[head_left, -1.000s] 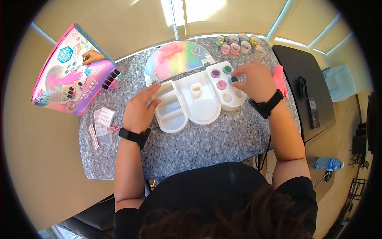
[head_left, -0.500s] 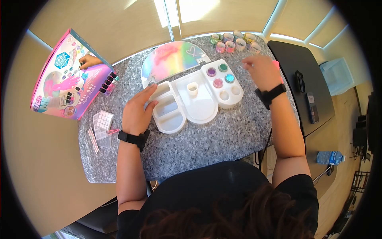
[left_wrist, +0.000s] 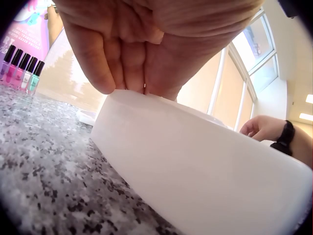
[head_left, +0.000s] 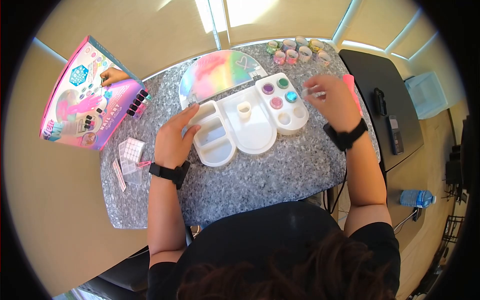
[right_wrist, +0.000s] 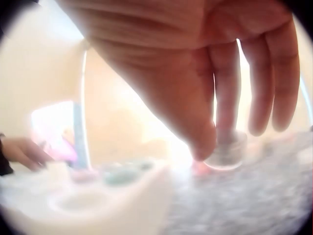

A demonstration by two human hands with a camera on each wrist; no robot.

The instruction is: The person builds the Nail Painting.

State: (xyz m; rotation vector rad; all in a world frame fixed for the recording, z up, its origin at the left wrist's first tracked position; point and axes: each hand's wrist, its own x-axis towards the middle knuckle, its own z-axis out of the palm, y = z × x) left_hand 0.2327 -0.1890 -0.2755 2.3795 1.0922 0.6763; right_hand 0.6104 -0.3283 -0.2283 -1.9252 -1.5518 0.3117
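Note:
My left hand (head_left: 172,142) rests its straight fingers on the left rim of a white plastic nail art case (left_wrist: 195,161), thumb spread to the side. To the right of the case, my right hand (head_left: 334,100) pinches a small clear round pot (right_wrist: 229,152) between thumb and fingers, above the table. Pots of purple glitter (head_left: 268,88), green glitter (head_left: 282,83), pink glitter (head_left: 276,102) and turquoise glitter (head_left: 290,97) sit in the case's right section. Two round wells nearer me hold no pot. A small white cup-like holder (head_left: 244,110) stands in the middle section.
The rainbow lid (head_left: 220,75) lies folded back behind the case. Several tape rolls (head_left: 302,52) stand at the back right. A product box (head_left: 92,95) with nail polish bottles (head_left: 139,104) stands left, near clear trays (head_left: 131,155). A pink hand form (head_left: 352,92) lies beyond my right hand.
My right hand let go of the turquoise pot in its well, moved right off the case and now holds a clear pot. My left hand stays on the rim.

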